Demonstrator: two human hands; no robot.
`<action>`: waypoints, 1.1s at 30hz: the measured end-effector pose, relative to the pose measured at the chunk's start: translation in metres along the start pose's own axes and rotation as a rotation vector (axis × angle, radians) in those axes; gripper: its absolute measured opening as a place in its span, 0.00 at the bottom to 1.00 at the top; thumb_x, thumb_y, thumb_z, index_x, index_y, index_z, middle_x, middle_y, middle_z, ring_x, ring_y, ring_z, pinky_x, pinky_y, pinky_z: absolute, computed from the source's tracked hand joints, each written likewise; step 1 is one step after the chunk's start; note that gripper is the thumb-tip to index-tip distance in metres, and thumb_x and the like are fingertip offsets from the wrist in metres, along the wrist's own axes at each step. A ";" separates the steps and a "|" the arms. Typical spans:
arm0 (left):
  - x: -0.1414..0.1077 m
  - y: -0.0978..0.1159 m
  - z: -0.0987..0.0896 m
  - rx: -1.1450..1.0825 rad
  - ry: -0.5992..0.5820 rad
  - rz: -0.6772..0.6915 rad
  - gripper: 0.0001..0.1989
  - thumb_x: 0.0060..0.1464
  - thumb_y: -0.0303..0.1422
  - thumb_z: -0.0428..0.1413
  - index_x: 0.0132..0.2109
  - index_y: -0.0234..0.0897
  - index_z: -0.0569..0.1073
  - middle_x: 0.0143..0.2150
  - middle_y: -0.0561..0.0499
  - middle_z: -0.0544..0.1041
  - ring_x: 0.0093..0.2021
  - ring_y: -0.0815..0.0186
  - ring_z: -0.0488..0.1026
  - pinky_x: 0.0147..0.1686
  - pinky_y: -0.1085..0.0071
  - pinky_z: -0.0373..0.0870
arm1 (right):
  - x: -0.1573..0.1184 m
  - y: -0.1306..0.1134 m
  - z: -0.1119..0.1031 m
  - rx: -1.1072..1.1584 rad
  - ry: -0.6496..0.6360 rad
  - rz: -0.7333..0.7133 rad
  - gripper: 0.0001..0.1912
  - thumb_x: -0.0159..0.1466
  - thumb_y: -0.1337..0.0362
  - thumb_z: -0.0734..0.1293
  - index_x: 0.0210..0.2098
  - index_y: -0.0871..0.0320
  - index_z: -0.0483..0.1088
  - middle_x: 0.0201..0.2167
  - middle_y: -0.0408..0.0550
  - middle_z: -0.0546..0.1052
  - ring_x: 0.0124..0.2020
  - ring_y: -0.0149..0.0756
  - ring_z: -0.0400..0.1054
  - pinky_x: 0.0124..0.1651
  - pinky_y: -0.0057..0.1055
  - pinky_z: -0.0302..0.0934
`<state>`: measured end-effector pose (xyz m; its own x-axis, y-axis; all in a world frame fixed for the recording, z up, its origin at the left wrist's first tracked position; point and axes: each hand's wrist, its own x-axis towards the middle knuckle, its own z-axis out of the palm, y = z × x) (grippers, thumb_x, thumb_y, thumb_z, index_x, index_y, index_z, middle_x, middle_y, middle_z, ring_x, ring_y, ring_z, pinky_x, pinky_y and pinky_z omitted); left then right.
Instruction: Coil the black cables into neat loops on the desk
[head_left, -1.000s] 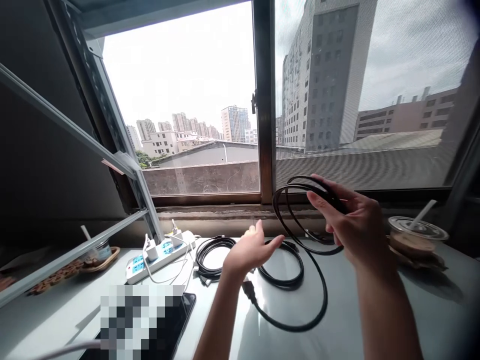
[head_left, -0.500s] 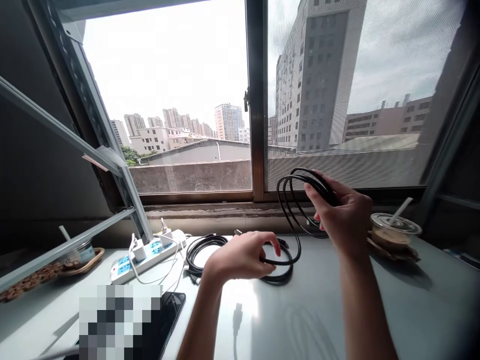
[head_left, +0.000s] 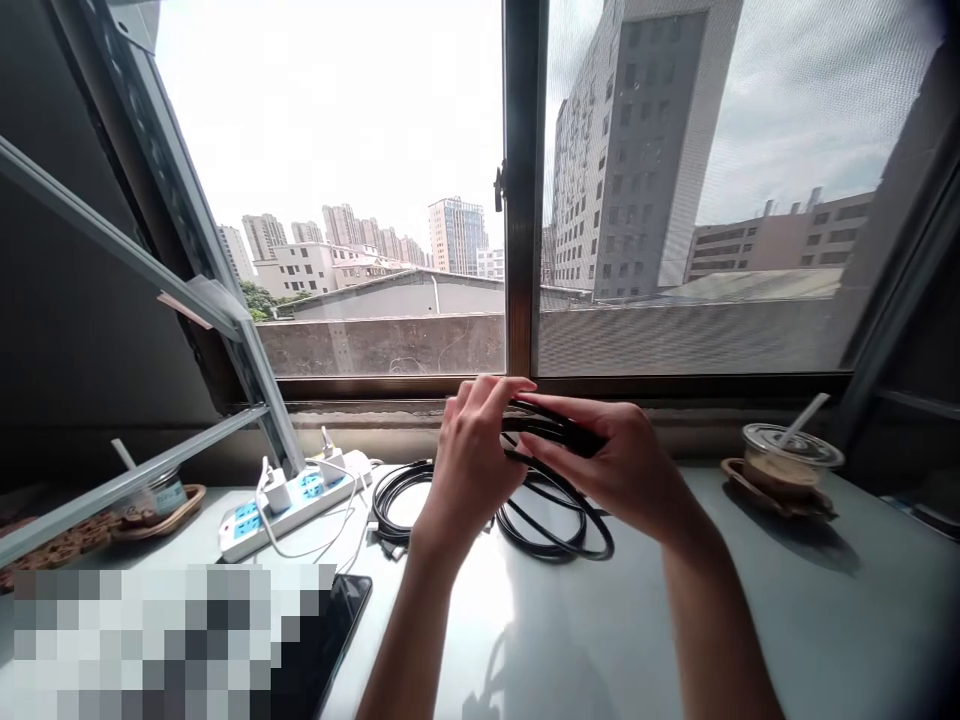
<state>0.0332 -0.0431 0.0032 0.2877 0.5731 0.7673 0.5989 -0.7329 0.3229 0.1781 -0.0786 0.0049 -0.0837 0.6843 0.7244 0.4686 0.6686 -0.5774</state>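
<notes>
Grey table [head_left: 750, 620] under a city window. Left hand [head_left: 471, 470] and right hand [head_left: 615, 470] both pinching a coiled black cable [head_left: 551, 432], raised above the table. Far right, lidded cup [head_left: 791, 455] holding brownish drink, straw upright.

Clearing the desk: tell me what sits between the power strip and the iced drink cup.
In the head view, black cable coils lie between power strip and cup, under both hands.

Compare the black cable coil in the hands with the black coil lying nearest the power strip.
The held coil is raised above the table, gripped by the left hand and right hand; the table coil lies flat, untouched. The held coil looks squeezed narrow; the table coil stays round. Both are black looped cables.
</notes>
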 end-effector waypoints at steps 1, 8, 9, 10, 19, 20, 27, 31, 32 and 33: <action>0.000 -0.002 0.001 -0.044 -0.037 -0.050 0.25 0.45 0.20 0.52 0.51 0.43 0.69 0.41 0.50 0.76 0.44 0.59 0.71 0.47 0.61 0.64 | 0.000 -0.001 0.002 0.004 -0.025 -0.009 0.16 0.61 0.59 0.67 0.46 0.57 0.76 0.41 0.46 0.78 0.42 0.38 0.73 0.46 0.29 0.67; 0.005 -0.013 0.009 -0.340 0.141 -0.367 0.19 0.51 0.32 0.56 0.52 0.40 0.71 0.22 0.54 0.76 0.27 0.66 0.71 0.29 0.74 0.62 | 0.004 0.010 0.008 -0.013 -0.170 0.048 0.20 0.57 0.59 0.70 0.49 0.55 0.72 0.30 0.42 0.76 0.23 0.27 0.65 0.26 0.22 0.60; 0.005 -0.014 0.009 -0.402 0.190 -0.367 0.17 0.53 0.34 0.56 0.51 0.38 0.72 0.18 0.56 0.72 0.21 0.70 0.67 0.25 0.76 0.60 | 0.005 0.013 0.008 -0.026 -0.149 0.060 0.18 0.57 0.61 0.69 0.47 0.56 0.73 0.26 0.41 0.74 0.21 0.26 0.63 0.25 0.22 0.58; 0.006 -0.015 0.009 -0.486 0.235 -0.375 0.16 0.53 0.35 0.57 0.49 0.37 0.72 0.15 0.58 0.68 0.17 0.73 0.61 0.21 0.77 0.56 | 0.007 0.016 0.008 -0.019 -0.117 0.071 0.14 0.58 0.63 0.67 0.44 0.57 0.73 0.23 0.40 0.72 0.21 0.25 0.62 0.24 0.22 0.57; 0.009 -0.001 0.013 -1.235 0.379 -0.620 0.13 0.44 0.31 0.63 0.36 0.35 0.68 0.12 0.66 0.53 0.12 0.80 0.43 0.10 0.83 0.42 | 0.017 0.034 0.009 0.575 0.167 0.195 0.16 0.61 0.54 0.65 0.37 0.62 0.74 0.10 0.32 0.51 0.09 0.21 0.47 0.13 0.22 0.44; 0.009 0.000 0.017 -1.257 0.352 -0.640 0.12 0.45 0.30 0.62 0.36 0.35 0.67 0.12 0.66 0.52 0.12 0.80 0.42 0.09 0.83 0.42 | 0.017 0.033 0.007 0.631 0.188 0.219 0.16 0.59 0.54 0.67 0.37 0.61 0.74 0.10 0.31 0.49 0.08 0.20 0.43 0.12 0.21 0.40; 0.008 -0.004 0.050 -1.275 -0.017 -0.592 0.18 0.52 0.39 0.58 0.46 0.33 0.68 0.13 0.64 0.57 0.15 0.75 0.60 0.22 0.77 0.66 | 0.015 0.022 -0.009 0.765 0.377 0.310 0.15 0.51 0.56 0.73 0.32 0.60 0.74 0.10 0.30 0.46 0.10 0.18 0.35 0.11 0.22 0.31; 0.006 -0.005 0.057 -1.073 -0.091 -0.611 0.20 0.52 0.44 0.57 0.45 0.33 0.68 0.21 0.55 0.72 0.26 0.70 0.71 0.30 0.75 0.66 | 0.015 0.024 -0.014 0.764 0.502 0.302 0.16 0.49 0.54 0.73 0.32 0.58 0.74 0.09 0.31 0.45 0.10 0.20 0.34 0.12 0.24 0.32; 0.006 -0.006 0.056 -0.991 -0.127 -0.596 0.21 0.52 0.45 0.57 0.45 0.33 0.68 0.24 0.52 0.74 0.29 0.68 0.73 0.32 0.74 0.66 | 0.015 0.026 -0.015 0.733 0.516 0.304 0.16 0.50 0.54 0.72 0.33 0.58 0.74 0.09 0.31 0.44 0.10 0.20 0.34 0.12 0.24 0.32; 0.005 -0.007 0.055 -0.903 -0.148 -0.576 0.22 0.52 0.45 0.58 0.47 0.33 0.68 0.28 0.49 0.76 0.32 0.67 0.73 0.34 0.73 0.67 | 0.014 0.029 -0.017 0.676 0.518 0.306 0.16 0.51 0.53 0.71 0.34 0.58 0.74 0.10 0.31 0.44 0.10 0.20 0.34 0.13 0.25 0.32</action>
<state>0.0717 -0.0151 -0.0254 0.2625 0.9122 0.3145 -0.0822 -0.3036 0.9493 0.2049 -0.0544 0.0049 0.4428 0.7527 0.4871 -0.2248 0.6192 -0.7524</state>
